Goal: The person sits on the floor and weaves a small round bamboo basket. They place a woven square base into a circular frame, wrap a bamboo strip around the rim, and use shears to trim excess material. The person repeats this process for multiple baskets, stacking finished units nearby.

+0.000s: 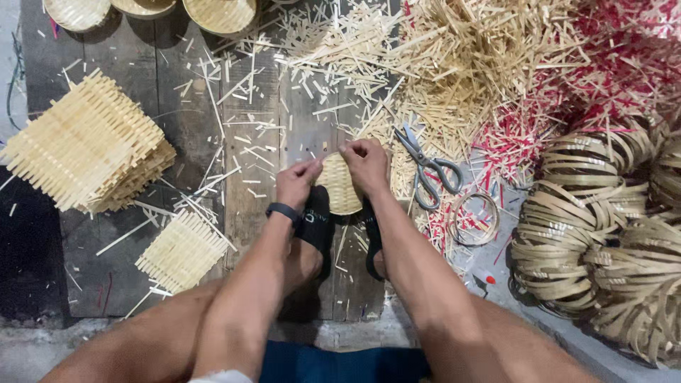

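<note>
Small woven bamboo disc (340, 186) sits mid-boards on the wooden floor (177, 92), propped on the sandalled feet, left hand (298, 183) pinching its left rim, right hand (365, 164) clamped on its top edge, scissors (425, 167) just right.

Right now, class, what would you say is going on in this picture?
A seated person holds a small round woven bamboo piece with both hands: left hand on its left edge, right hand pinching the top. Scissors lie just to the right, square woven mats are stacked on the left, and coiled bamboo strips sit at the far right.
</note>
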### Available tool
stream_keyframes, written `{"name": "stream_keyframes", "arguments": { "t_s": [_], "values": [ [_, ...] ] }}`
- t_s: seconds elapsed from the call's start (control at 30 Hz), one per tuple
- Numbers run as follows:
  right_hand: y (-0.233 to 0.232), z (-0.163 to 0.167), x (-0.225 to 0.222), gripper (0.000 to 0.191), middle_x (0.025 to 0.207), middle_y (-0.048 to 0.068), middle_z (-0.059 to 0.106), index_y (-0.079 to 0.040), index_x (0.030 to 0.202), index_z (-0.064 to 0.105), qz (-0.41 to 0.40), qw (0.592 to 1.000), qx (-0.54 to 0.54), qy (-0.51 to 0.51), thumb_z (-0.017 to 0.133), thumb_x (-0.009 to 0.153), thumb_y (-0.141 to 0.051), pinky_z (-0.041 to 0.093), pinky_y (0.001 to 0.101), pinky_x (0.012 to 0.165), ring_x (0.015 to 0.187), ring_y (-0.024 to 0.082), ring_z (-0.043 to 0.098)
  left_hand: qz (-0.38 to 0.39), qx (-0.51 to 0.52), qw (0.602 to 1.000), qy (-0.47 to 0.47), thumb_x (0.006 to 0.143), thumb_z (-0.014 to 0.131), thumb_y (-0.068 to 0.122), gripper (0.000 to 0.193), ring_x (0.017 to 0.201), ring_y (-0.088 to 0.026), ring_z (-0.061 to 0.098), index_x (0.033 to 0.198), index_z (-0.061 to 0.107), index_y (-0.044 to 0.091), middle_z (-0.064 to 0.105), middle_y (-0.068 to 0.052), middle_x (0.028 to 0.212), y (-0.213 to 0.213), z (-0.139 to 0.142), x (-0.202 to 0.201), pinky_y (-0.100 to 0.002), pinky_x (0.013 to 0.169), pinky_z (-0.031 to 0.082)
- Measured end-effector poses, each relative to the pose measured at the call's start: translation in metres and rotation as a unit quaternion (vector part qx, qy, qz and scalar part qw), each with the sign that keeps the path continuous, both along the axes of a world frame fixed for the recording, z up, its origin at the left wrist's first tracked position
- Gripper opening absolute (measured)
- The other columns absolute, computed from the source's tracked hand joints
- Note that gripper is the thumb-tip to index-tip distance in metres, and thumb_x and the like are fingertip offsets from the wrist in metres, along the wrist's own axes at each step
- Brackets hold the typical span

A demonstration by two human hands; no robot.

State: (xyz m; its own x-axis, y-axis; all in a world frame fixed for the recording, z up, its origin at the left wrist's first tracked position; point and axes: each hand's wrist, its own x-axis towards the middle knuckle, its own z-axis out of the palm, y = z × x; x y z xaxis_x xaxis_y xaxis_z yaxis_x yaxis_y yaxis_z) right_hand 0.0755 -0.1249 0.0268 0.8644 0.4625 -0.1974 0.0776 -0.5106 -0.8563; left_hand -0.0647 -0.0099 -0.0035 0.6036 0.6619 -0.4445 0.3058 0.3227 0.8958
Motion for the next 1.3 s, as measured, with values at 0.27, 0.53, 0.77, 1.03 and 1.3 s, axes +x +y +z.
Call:
{"name": "stream_keyframes", "arguments": {
  "t_s": [0.27,0.53,0.77,1.03,1.3],
  "values": [
    [-0.087,0.131,0.107,0.026,0.087,0.011,0.077,-0.004,0.103,0.077,0.049,0.988,-0.074,-0.129,0.073,0.097,-0.029,0.055,0.0312,0.07,0.074,0.014,0.071,-0.074,0.059,0.995,-0.038,0.078,0.088,0.017,0.046,0.096,-0.015,0.068,0.117,0.075,-0.004,0.075,-0.01,0.107,0.023,0.007,0.002,-0.028,0.086,0.055],
    [-0.213,0.266,0.112,0.026,0.096,0.015,0.074,-0.01,0.102,0.08,0.173,0.895,-0.362,-0.195,0.07,0.096,-0.033,0.056,0.0474,0.08,0.085,0.032,0.071,-0.323,0.189,0.924,0.076,0.068,0.085,0.018,0.049,0.1,-0.022,0.075,0.115,0.075,0.009,0.078,-0.013,0.109,0.009,0.07,0.051,-0.034,0.091,0.059],
    [-0.228,0.068,0.076,0.034,0.101,0.016,0.076,-0.011,0.111,0.076,0.141,0.933,-0.331,-0.004,0.075,0.085,-0.032,0.056,0.0441,0.086,0.091,0.032,0.073,-0.441,0.518,0.732,0.043,0.087,0.072,0.006,0.007,0.09,-0.028,0.062,0.093,0.071,0.009,0.064,-0.01,0.09,-0.035,0.071,0.004,-0.044,0.088,0.052],
    [-0.2,-0.041,0.077,0.052,0.112,0.025,0.062,0.0,0.112,0.062,0.116,0.937,-0.313,-0.104,0.081,0.065,-0.014,0.05,0.0482,0.093,0.105,0.041,0.061,-0.448,0.575,0.682,-0.06,0.084,0.073,0.024,0.032,0.112,-0.029,0.056,0.111,0.062,0.012,0.058,-0.009,0.108,-0.044,0.046,-0.063,-0.05,0.106,0.04],
    [-0.222,-0.033,0.098,0.031,0.076,0.015,0.067,-0.001,0.09,0.061,0.14,0.936,-0.212,0.243,0.074,0.066,-0.015,0.06,0.0505,0.065,0.07,0.041,0.068,-0.137,0.506,0.849,0.072,0.07,0.086,0.038,0.063,0.121,-0.046,0.046,0.121,0.065,0.007,0.05,-0.027,0.131,-0.089,0.065,0.009,-0.054,0.103,0.038]
  ]
}}
